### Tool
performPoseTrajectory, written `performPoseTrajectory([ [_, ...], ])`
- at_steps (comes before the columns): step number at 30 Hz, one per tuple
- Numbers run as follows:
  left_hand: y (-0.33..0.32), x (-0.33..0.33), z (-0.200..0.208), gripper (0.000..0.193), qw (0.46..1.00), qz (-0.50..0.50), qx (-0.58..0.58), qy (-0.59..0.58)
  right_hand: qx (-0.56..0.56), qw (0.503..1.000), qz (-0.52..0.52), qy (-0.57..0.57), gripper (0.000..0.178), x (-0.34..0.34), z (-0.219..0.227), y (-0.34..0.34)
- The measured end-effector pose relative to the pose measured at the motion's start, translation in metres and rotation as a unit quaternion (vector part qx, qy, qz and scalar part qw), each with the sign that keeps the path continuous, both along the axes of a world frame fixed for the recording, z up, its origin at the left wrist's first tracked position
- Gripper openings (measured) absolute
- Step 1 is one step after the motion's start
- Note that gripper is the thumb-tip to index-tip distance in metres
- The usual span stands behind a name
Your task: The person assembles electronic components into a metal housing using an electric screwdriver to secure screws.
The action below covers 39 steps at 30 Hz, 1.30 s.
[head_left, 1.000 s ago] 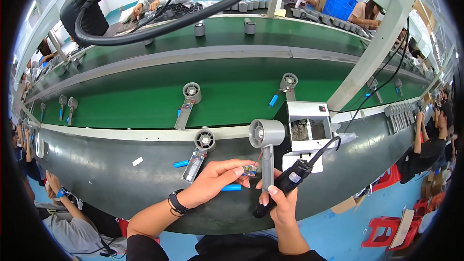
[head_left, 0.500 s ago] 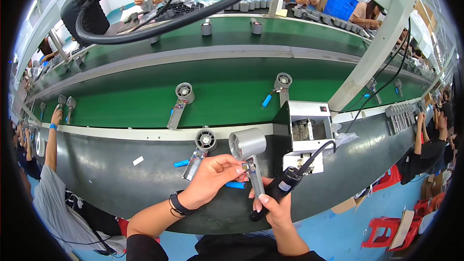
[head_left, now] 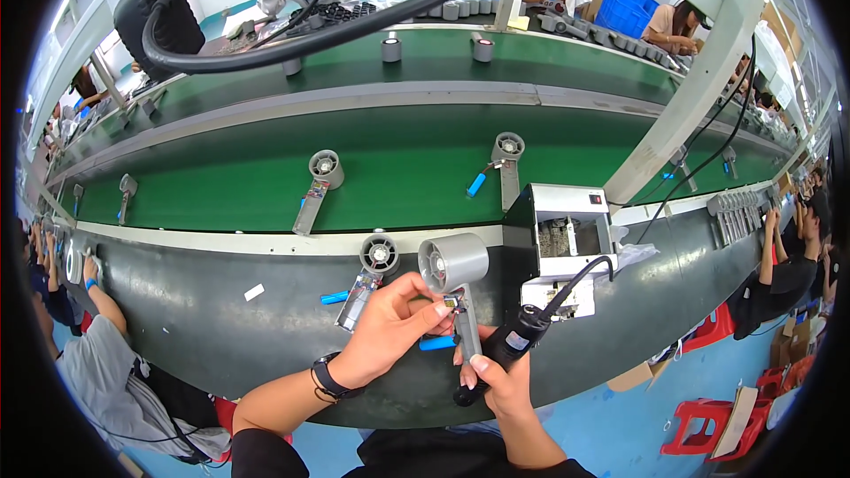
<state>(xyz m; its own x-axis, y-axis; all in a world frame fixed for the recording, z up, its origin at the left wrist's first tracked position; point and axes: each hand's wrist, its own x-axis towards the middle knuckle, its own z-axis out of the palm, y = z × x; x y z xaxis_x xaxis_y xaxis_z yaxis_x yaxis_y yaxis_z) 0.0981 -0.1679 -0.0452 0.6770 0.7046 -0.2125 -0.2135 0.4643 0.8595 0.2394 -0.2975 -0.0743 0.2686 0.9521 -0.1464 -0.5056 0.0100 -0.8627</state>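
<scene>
My left hand [head_left: 390, 323] pinches a small circuit board [head_left: 451, 303] at the opened handle of a grey handheld fan [head_left: 458, 263]. My right hand [head_left: 503, 385] grips the lower end of that handle. The same hand also holds a black corded electric screwdriver [head_left: 506, 347], tilted with its cable rising to the upper right. A blue cylindrical battery [head_left: 436, 343] hangs beside the handle, partly behind my left fingers. Just left of this fan, a second opened fan [head_left: 379, 255] lies on the dark bench with its own blue battery [head_left: 335, 297].
A white-and-black box-shaped machine [head_left: 567, 239] stands right of my hands. Beyond the bench, a green conveyor [head_left: 407, 186] carries more opened fans. A slanted metal post [head_left: 677, 97] rises at right. Co-workers sit left, right and across; a thick black cable [head_left: 354, 46] arches overhead.
Fans on the near belt have shifted left; those on the far belt have shifted right. The left co-worker's arm has drawn back from the belt. My hands stay nearly in place.
</scene>
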Motion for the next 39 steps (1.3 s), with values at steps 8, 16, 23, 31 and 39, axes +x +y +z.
performPoseTrajectory([
  [8,0.000,0.000,-0.011,0.022,0.994,-0.103,-0.045,-0.009,0.019,0.993,0.058,0.102,0.057,0.009,-0.009,-0.004],
  [16,0.003,0.009,-0.023,0.018,0.993,-0.034,0.072,0.082,0.125,0.976,-0.168,0.058,0.056,0.032,0.001,-0.018],
  [23,0.000,0.017,-0.051,0.025,0.964,-0.130,0.135,0.187,0.336,0.844,-0.385,-0.161,0.064,0.092,0.035,-0.014],
  [31,-0.001,0.017,-0.052,0.023,0.957,-0.150,0.142,0.204,0.382,0.795,-0.374,-0.288,0.065,0.101,0.032,-0.004],
  [39,-0.001,0.017,-0.062,0.022,0.956,-0.158,0.135,0.205,0.377,0.809,-0.352,-0.282,0.066,0.108,0.034,0.000],
])
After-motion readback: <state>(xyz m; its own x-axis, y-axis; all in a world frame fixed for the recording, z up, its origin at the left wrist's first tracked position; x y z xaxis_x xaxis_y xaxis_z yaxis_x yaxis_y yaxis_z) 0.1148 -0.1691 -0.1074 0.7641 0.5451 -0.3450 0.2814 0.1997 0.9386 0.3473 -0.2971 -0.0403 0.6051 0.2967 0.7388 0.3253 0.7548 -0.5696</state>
